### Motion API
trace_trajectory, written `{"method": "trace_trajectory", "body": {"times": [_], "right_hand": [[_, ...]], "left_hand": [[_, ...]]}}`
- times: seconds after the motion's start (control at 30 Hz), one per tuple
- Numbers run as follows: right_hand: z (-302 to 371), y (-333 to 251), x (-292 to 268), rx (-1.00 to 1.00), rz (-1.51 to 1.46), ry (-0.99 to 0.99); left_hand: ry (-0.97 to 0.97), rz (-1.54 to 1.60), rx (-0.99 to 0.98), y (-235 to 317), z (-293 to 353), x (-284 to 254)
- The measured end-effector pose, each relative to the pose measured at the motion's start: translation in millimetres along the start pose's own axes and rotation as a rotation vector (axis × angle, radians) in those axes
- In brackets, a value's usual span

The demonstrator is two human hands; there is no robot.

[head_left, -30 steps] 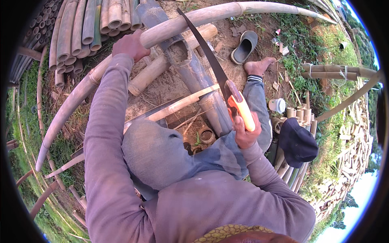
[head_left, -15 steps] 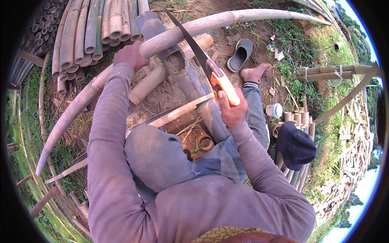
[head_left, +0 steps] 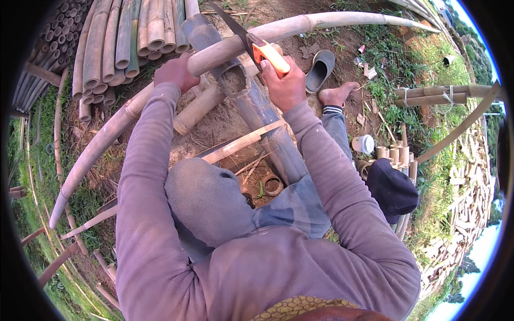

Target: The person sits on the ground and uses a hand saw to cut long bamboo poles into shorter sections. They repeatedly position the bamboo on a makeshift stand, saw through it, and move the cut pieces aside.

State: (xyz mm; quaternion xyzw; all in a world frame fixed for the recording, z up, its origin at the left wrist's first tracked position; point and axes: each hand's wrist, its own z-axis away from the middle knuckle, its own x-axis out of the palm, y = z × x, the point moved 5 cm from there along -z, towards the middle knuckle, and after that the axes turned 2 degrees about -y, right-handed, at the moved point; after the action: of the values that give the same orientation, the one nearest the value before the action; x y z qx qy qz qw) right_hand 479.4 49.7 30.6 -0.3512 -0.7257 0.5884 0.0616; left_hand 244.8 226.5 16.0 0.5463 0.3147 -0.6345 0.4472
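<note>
A long pale bamboo pole [head_left: 342, 21] curves across the ground in front of me, lying over a thick hollow bamboo trunk [head_left: 267, 117]. My left hand [head_left: 175, 72] presses down on the pole. My right hand [head_left: 284, 80] grips the orange handle of a hand saw [head_left: 243, 35], whose dark blade crosses the pole just right of my left hand. A bare foot [head_left: 337, 95] rests on the dirt right of the saw.
Stacked bamboo poles [head_left: 115, 43] lie at the upper left. A grey sandal [head_left: 320, 69] sits near the foot. Short cut bamboo pieces [head_left: 393, 155], a white cup [head_left: 364, 143] and a dark cap [head_left: 393, 187] are at the right. A bamboo ring [head_left: 272, 184] lies on the dirt.
My right hand has pushed the saw forward, away from me, across the pole. My left hand has stayed on the pole.
</note>
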Motion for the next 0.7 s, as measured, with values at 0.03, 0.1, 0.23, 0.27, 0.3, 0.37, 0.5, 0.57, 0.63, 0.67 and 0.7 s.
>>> {"method": "trace_trajectory", "body": {"times": [0.03,0.1,0.23,0.27,0.3,0.37,0.5,0.57,0.63,0.67,0.7], "right_hand": [[28,-5,-13,-0.018,-0.006,0.021],[110,-11,-61,0.062,0.06,0.002],[192,-4,-108,0.023,0.093,0.002],[187,0,-105,0.035,0.04,0.014],[159,0,-90,0.032,0.015,0.014],[79,-2,-50,-0.088,0.109,0.043],[-57,-36,13,0.057,0.172,-0.062],[-34,-17,9,0.022,0.118,-0.047],[18,-7,-4,0.01,0.051,-0.023],[55,-8,-22,0.014,0.006,-0.018],[93,-8,-43,0.085,-0.025,0.008]], "left_hand": [[-0.006,0.0,-0.019,-5,0,-2],[-0.024,-0.007,-0.027,-9,3,-3],[0.028,0.019,0.01,-8,2,9],[0.008,0.016,-0.006,-8,4,14],[0.0,0.007,-0.013,-2,2,12],[0.002,0.006,-0.025,3,5,10],[0.008,0.002,-0.012,4,2,-3],[0.001,-0.007,0.002,2,1,1],[0.072,0.006,0.002,-4,6,4],[0.105,0.012,-0.011,-10,7,8],[0.071,0.012,-0.012,-10,5,7]]}}
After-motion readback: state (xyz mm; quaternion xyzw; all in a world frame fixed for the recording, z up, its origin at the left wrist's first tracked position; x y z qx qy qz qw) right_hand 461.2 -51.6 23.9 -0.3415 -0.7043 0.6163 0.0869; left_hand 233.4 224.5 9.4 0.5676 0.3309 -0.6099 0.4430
